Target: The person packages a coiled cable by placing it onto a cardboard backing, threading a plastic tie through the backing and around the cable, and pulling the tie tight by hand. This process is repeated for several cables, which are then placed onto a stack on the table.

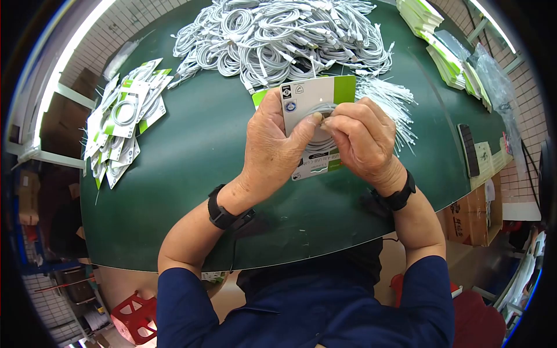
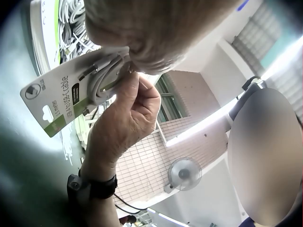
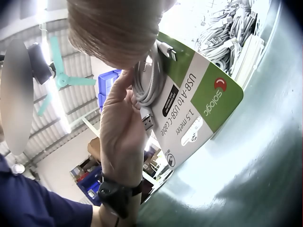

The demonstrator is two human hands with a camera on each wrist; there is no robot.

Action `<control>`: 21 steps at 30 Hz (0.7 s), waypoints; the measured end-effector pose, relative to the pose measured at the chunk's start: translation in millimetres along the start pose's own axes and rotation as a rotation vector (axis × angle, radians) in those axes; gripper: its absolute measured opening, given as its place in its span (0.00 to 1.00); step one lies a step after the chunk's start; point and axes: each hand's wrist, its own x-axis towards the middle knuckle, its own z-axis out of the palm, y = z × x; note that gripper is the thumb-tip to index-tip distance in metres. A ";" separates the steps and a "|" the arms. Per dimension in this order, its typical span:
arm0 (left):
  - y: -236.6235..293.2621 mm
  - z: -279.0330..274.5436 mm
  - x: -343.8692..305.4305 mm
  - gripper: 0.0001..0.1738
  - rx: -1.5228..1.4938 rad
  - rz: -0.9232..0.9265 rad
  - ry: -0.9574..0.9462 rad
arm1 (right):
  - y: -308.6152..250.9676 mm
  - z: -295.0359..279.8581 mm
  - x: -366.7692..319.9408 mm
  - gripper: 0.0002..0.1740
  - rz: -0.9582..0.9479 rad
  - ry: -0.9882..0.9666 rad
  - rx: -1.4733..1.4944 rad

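Note:
My left hand (image 1: pixel 268 148) grips a white and green cable card (image 1: pixel 313 93) by its side, thumb on the face and tilted up over the table. Against the card lies a coiled grey USB cable (image 3: pixel 150 82), with its USB-A plug (image 3: pixel 147 119) and USB-C plug (image 3: pixel 166 50) showing in the right wrist view. My right hand (image 1: pixel 365 139) has its thumb and index finger pinched together at the middle of the coil, right beside the left thumb tip. What those fingertips pinch is mostly hidden; I cannot tell if it is the cable or a tie.
A large heap of grey cables (image 1: pixel 278 40) covers the table's far side. Thin white ties (image 1: pixel 386 104) lie right of the hands. Cards with coiled cables (image 1: pixel 125 113) are piled at left. Stacked cards (image 1: pixel 449 64) and a black phone-like device (image 1: pixel 467 151) lie at right.

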 end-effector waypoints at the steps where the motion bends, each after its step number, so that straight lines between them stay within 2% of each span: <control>1: -1.1 -0.7 0.3 0.18 0.000 0.004 0.009 | -1.7 -0.1 -0.1 0.15 -0.004 0.001 0.006; 21: 8.3 -7.7 8.8 0.17 -0.062 -0.001 0.002 | -13.3 1.0 -3.9 0.12 0.042 0.029 0.442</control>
